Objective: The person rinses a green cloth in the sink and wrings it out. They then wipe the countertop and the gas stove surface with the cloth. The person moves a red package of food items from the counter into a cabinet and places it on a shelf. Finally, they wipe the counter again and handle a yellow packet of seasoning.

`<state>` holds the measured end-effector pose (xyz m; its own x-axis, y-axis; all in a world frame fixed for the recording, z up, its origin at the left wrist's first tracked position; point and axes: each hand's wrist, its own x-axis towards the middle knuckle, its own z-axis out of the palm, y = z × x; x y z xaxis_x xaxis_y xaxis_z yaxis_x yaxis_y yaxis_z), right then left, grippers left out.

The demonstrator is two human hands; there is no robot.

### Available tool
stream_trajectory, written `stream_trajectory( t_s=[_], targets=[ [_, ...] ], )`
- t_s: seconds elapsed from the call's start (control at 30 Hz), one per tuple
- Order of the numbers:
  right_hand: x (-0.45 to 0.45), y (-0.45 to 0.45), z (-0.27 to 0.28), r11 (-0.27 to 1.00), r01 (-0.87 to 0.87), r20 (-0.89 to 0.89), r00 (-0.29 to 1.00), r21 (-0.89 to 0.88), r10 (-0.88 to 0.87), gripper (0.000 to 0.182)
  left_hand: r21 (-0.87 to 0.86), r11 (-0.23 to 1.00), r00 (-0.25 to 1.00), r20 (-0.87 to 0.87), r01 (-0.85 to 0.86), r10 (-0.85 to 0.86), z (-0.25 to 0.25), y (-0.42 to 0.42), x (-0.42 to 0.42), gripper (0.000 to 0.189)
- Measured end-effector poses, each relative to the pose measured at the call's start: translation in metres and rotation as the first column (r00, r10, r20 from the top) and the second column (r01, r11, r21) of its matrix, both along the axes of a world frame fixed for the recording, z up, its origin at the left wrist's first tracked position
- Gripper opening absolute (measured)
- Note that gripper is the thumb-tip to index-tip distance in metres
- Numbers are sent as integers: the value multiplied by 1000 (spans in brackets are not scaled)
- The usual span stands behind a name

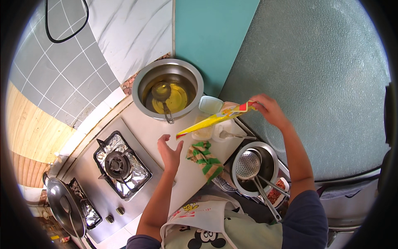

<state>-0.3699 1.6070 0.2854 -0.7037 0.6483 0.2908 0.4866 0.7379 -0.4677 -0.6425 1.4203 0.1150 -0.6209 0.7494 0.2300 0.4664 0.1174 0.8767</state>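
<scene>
My right hand (271, 110) grips the upper right end of a yellow plastic packet (214, 119) with red edges, which slants down to the left over the worktop. Just below the packet's lower tip, my left hand (169, 154) is raised with thumb and fingers apart, holding nothing. Beneath the packet are an open box with a pale green lid (211, 104) and a white container (224, 129) with a spoon (236, 135) across it; the packet partly hides them. A green and tan striped cloth (205, 160) lies crumpled between my arms.
A large steel pot (136, 90) holds yellow liquid and a ladle (161, 93). The gas stove (116, 165) has a foil-lined burner, with a wok (63, 205) at far left. At right, a steel bowl (273, 155) carries a perforated skimmer (248, 164), near a dish of red flakes (275, 196).
</scene>
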Motion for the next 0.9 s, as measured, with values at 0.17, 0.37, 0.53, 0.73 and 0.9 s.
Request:
stream_trajectory(
  t_s=[0.17,0.37,0.53,0.73,0.9],
  targets=[
    [-13,-2,14,998,-63,14,998,7,63,12,198,969,809,540,145,-231,-18,22,1,36],
    [-21,-2,17,1000,-21,-52,998,15,22,12,115,987,837,525,110,-154,-15,31,3,16],
    [-23,1,14,998,25,-96,995,51,-20,13,135,984,846,505,119,-172,-16,34,0,16],
    [-19,5,6,976,74,-103,990,-204,-97,12,158,985,798,584,73,-153,-19,31,1,15],
    [-18,7,-3,997,72,-224,971,-30,-77,10,84,990,873,467,115,-142,-14,30,4,14]
  ],
)
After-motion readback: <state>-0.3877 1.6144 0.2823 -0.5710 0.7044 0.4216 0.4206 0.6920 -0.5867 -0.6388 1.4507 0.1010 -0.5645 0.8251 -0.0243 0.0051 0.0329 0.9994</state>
